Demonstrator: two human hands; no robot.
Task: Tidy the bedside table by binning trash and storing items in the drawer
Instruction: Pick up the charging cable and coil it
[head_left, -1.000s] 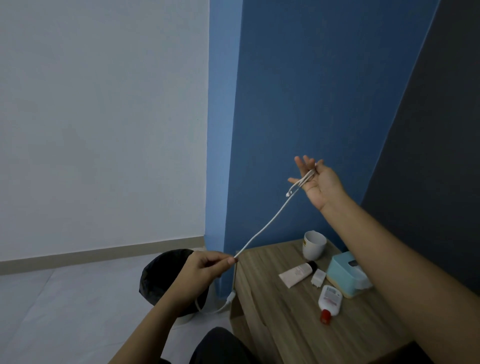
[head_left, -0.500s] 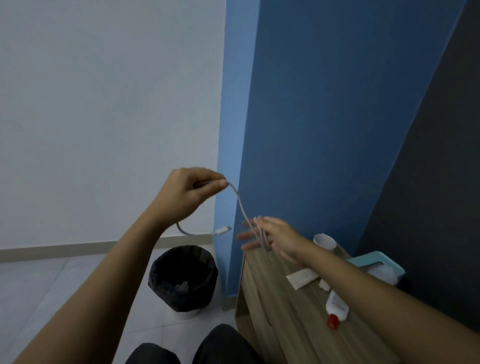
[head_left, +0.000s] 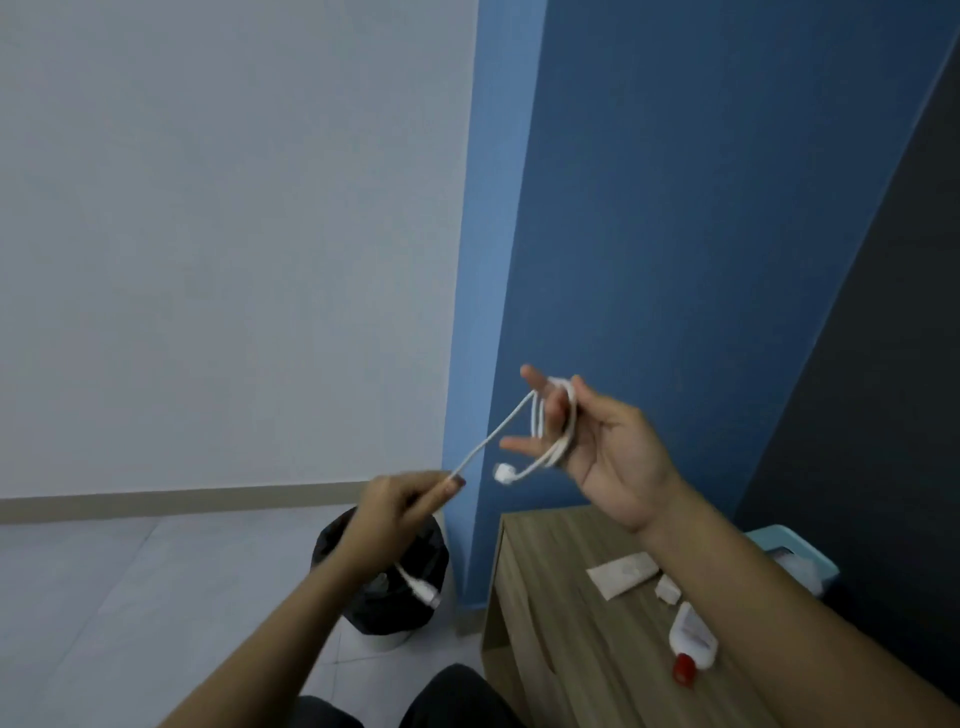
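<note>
Fingers (head_left: 555, 415) of the right hand (head_left: 618, 462) spread, white cable (head_left: 493, 434) coiled around them under the thumb.
Its straight run is pinched by the left hand (head_left: 397, 512).

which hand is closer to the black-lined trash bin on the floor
Left. The left hand, pinching the white charging cable, sits just above the black-lined trash bin in the picture. The right hand, cable looped round its fingers, is raised higher, over toward the wooden bedside table.

White cable (head_left: 497, 437), black-lined bin (head_left: 384, 618), brown wood-grain counter (head_left: 571, 649), white bottle (head_left: 693, 636) with red cap (head_left: 684, 674), cream tube (head_left: 623, 571), teal box (head_left: 779, 538), deep blue wall (head_left: 675, 208), pale grey wall (head_left: 208, 208), light grey floor tiles (head_left: 156, 597)
</note>
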